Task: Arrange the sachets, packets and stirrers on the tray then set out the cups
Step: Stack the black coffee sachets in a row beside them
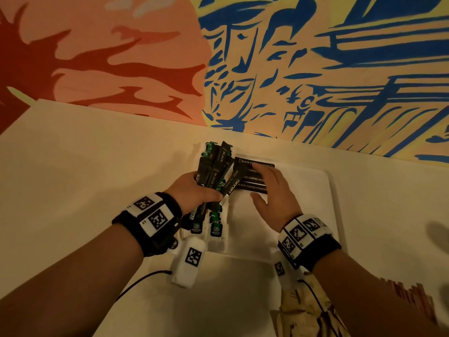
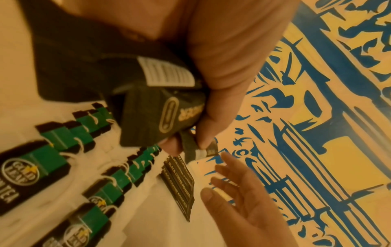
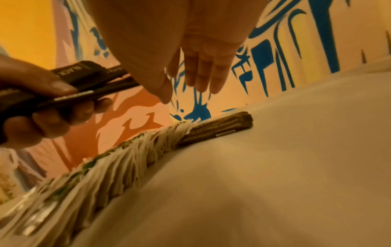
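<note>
My left hand grips a fanned bundle of black coffee sachets above the white tray; the same bundle fills the left wrist view. A short row of black coffee sachets lies flat on the tray. My right hand hovers over that row with straight fingers, and in the right wrist view its fingers stay above the sachets. Two rows of green tea bags stand along the tray's left side.
The tray sits on a white counter against a painted wall. A pile of tan packets and reddish stirrers lies at the near right. A dark object shows at the right edge.
</note>
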Tool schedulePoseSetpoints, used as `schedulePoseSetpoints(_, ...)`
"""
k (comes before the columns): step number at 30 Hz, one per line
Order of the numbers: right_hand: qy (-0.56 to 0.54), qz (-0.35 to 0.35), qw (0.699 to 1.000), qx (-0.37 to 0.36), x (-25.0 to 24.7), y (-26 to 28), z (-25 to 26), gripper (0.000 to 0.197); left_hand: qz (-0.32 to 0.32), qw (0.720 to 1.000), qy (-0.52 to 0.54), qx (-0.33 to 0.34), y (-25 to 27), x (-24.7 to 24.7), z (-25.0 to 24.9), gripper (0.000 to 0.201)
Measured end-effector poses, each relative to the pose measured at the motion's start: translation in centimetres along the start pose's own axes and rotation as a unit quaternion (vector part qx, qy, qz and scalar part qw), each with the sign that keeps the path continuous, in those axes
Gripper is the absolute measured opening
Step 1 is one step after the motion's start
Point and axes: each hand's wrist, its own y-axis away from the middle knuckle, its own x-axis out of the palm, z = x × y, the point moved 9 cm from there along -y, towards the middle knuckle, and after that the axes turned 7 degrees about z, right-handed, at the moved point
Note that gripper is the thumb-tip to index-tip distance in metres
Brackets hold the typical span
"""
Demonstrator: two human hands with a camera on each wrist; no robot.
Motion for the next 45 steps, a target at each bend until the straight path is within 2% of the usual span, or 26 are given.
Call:
schedulePoseSetpoints(3,0.056,-0.034,0.994,-0.086,-0.6,0.0,2.4,0.056,0.010,1.000,-0.005,-0.004,0.0,0.5,0.0,0.017)
schedulePoseSetpoints(7,0.068,-0.048,0.984,-0.161,-1.0,0.2,3.9,0.028,0.037,0.999,0.026,-0.013,0.3,1.5,0.0,0.012)
schedulePoseSetpoints(11,0.024,-0.001,0.994,-0.106,-1.0,0.0,2.5,0.017,0.027,0.999,0.039,-0.010,0.5,1.0,0.1,0.005)
schedulePoseSetpoints(15,-0.052,0.066,0.996,-0.021,-0.3,0.3,0.6,0.021,-0.021,0.996,0.088,0.010,0.5,-0.2,-0.2,0.009)
schedulePoseSetpoints(18,-0.094,0.075,0.993,0.006,0.2,0.6,0.2,0.022,-0.023,0.992,0.126,0.022,0.4,-0.1,-0.5,0.008)
schedulePoseSetpoints(24,-0.116,0.071,0.990,0.035,0.3,0.7,-0.4,0.023,-0.020,0.988,0.152,0.031,0.5,0.2,-0.6,0.009)
schedulePoseSetpoints(30,-0.128,0.082,0.987,0.055,0.2,1.0,-0.5,0.025,-0.027,0.995,0.091,0.021,0.3,0.0,-0.6,0.018)
schedulePoseSetpoints(33,-0.125,0.111,0.985,0.031,0.4,0.9,1.1,0.027,-0.014,0.998,0.057,0.038,0.2,0.7,-1.1,0.022)
schedulePoseSetpoints(36,-0.114,0.129,0.985,0.020,0.9,0.4,2.1,0.019,0.005,0.997,0.045,0.057,0.2,1.7,-1.5,0.023)
schedulePoseSetpoints(38,-0.150,0.113,0.981,0.049,0.8,0.1,1.8,0.014,0.000,0.996,0.062,0.063,0.1,1.8,-1.4,0.025)
schedulePoseSetpoints(41,-0.311,0.055,0.939,0.134,0.0,0.3,-0.1,0.011,-0.016,0.995,0.080,0.058,0.0,1.4,-1.0,0.025)
schedulePoseSetpoints(43,-0.446,0.013,0.877,0.180,-0.4,0.6,-1.0,0.010,-0.021,0.997,0.046,0.053,0.0,1.3,-0.7,0.023)
schedulePoseSetpoints(45,-0.532,-0.016,0.821,0.207,-0.2,1.1,-1.4,0.013,-0.010,0.999,0.007,0.044,0.0,1.6,-0.4,0.022)
